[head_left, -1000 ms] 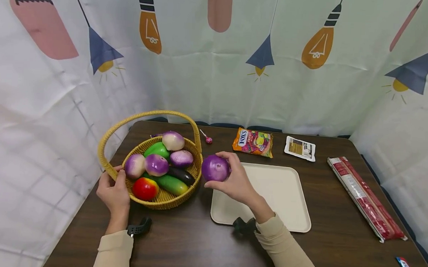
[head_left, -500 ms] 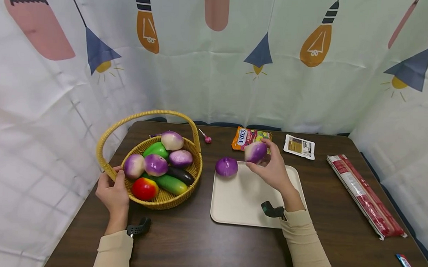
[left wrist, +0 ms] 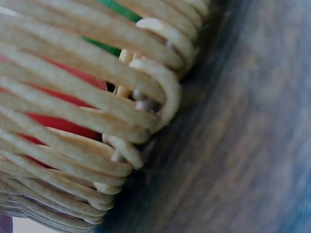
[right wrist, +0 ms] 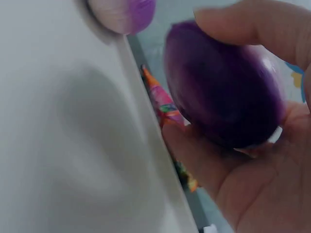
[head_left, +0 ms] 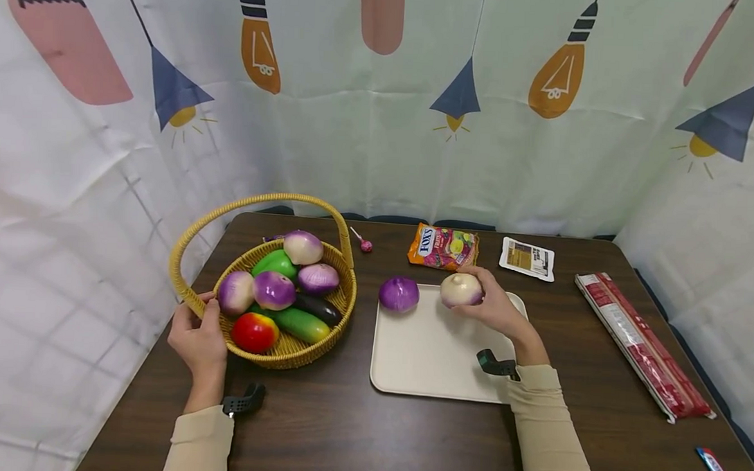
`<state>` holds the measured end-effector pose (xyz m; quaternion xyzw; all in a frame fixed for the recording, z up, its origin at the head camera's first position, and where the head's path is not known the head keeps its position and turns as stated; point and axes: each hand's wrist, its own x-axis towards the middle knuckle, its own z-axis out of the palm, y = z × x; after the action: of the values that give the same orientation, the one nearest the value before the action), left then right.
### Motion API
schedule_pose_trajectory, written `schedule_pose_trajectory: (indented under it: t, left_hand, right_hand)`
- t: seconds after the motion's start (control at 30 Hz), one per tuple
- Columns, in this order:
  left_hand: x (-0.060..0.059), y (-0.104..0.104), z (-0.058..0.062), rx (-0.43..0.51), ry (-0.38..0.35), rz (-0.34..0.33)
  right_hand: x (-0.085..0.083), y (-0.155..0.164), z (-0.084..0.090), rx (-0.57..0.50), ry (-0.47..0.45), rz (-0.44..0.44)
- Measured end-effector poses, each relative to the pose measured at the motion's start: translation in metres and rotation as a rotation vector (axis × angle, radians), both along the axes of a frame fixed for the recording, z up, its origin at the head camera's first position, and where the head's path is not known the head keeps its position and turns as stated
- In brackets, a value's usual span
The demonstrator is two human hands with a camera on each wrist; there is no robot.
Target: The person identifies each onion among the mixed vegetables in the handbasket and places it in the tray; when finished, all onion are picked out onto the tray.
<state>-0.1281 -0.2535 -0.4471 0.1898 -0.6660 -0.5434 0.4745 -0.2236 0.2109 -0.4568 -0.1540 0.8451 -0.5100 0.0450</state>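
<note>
My right hand (head_left: 496,309) holds a white-and-purple onion (head_left: 460,290) over the far part of the cream tray (head_left: 435,366). In the right wrist view, thumb and fingers curve round the dark purple side of this onion (right wrist: 218,87). A purple onion (head_left: 399,294) rests at the tray's far left corner. My left hand (head_left: 199,340) grips the left rim of the yellow wicker basket (head_left: 285,361), by the foot of its handle. Inside the basket lie several onions (head_left: 275,291), a red-yellow fruit (head_left: 256,333), a cucumber (head_left: 300,325), an eggplant (head_left: 318,309) and a green pepper (head_left: 277,267).
Behind the tray lie a candy bag (head_left: 443,247), a white packet (head_left: 528,259) and a lollipop (head_left: 365,245). A long red package (head_left: 644,345) lies on the right of the brown table (head_left: 320,427), with a small blue-red wrapper (head_left: 714,468) near the right edge.
The purple onion went from my right hand onto the tray's corner. The right hand then brought a second onion rightward, lowering and turning it. The left hand stays at the basket rim.
</note>
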Motion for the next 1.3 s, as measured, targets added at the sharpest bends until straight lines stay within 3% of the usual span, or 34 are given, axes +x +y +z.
schedule_pose_trajectory:
  t: [0.27,0.47,0.63,0.73,0.83,0.97,1.07,1.3]
  left_hand:
    - [0.001,-0.001,0.001,0.017,0.005,-0.009]
    - [0.002,-0.002,0.002,0.017,0.005,-0.011]
    - [0.002,-0.002,0.002,0.020,0.000,-0.013]
    - [0.003,-0.002,0.003,0.016,0.001,-0.011]
    - [0.003,-0.002,0.004,0.013,0.008,-0.013]
    - [0.002,-0.002,0.005,0.008,0.015,-0.011]
    - [0.001,-0.002,0.004,-0.003,0.018,-0.004]
    - [-0.001,-0.003,-0.003,-0.039,0.024,-0.005]
  right_hand:
    - [-0.006,-0.004,-0.014,0.046,-0.048,0.076]
    - [-0.002,-0.008,-0.013,0.105,-0.048,0.076]
    - [0.007,-0.017,0.010,0.217,0.079,0.023]
    - [0.014,-0.030,0.028,0.188,0.192,-0.007]
    - [0.023,-0.057,0.038,0.044,0.281,0.018]
    - [0.035,-0.112,0.037,-0.184,0.299,0.156]
    - [0.040,-0.157,0.033,-0.239,0.295,0.260]
    - [0.037,-0.244,0.028,-0.219,0.218,0.358]
